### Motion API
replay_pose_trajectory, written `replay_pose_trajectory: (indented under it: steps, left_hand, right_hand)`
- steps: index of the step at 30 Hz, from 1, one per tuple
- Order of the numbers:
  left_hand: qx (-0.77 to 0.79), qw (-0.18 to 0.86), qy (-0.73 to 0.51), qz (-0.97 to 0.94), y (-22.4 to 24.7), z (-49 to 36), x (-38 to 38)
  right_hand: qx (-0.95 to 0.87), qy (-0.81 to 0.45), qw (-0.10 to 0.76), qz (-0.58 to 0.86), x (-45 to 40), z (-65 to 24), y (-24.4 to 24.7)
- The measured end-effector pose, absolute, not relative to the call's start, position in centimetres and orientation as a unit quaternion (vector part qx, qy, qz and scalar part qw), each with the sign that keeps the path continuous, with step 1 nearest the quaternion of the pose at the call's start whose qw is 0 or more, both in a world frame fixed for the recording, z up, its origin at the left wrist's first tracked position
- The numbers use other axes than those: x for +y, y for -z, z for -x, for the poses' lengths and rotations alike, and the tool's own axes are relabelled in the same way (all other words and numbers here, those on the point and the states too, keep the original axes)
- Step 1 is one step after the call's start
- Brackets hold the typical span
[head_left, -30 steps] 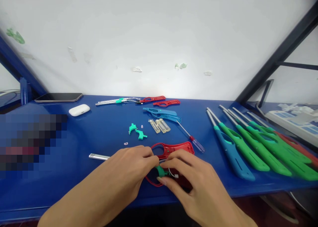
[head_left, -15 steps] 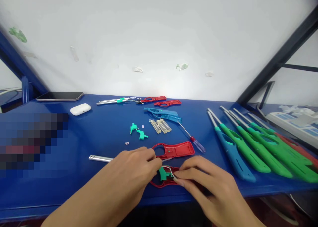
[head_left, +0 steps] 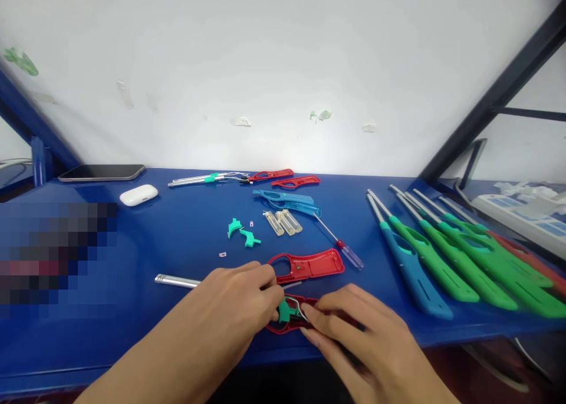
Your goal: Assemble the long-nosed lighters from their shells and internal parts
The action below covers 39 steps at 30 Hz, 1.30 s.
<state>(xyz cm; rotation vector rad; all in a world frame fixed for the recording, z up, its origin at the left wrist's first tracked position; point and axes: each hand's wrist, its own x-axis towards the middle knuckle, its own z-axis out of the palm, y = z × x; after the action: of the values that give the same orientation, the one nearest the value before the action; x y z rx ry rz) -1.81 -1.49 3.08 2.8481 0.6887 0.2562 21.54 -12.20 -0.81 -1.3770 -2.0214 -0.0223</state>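
Observation:
An opened red lighter handle half lies at the table's front edge between my hands. In it sits a green trigger, with a white wire curving above. My left hand is closed, its thumb and fingertips on the trigger at the loop of the handle. My right hand pinches the handle half from the right, fingertips by the wire; its palm side is hidden. A silver lighter tube sticks out left from behind my left hand. The other red handle half lies just behind.
Loose green triggers, clear fuel tanks, a screwdriver and blue handle halves lie mid-table. Several whole lighters line the right. A white earbud case and phone are back left.
My right fingertips have shifted left, closer to the green trigger and along the wire. A left fingertip now shows against the trigger. The whole view has moved slightly.

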Motion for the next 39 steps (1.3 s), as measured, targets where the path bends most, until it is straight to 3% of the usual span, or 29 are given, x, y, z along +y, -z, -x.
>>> replay_pose_trajectory:
  steps: [14, 20, 30, 39]
  left_hand:
    - [0.214, 0.09, -0.073, -0.97, -3.2, 1.0, -1.2]
    - [0.185, 0.063, -0.024, -0.98, -1.9, 1.8, -0.3]
    - [0.197, 0.073, -0.031, -0.977, -1.5, 1.0, -0.2]
    - [0.193, 0.06, -0.048, -0.978, -1.9, 0.4, 0.2]
  right_hand:
    - [-0.817, 0.081, 0.269, 0.505, -12.6, -21.7, 0.7]
    - [-0.779, 0.046, 0.35, 0.518, -12.4, -21.6, 0.9]
    - [-0.73, -0.038, 0.413, 0.543, -12.0, -21.2, 1.8]
    - [-0.711, -0.017, 0.444, 0.545, -11.8, -20.6, 2.4]
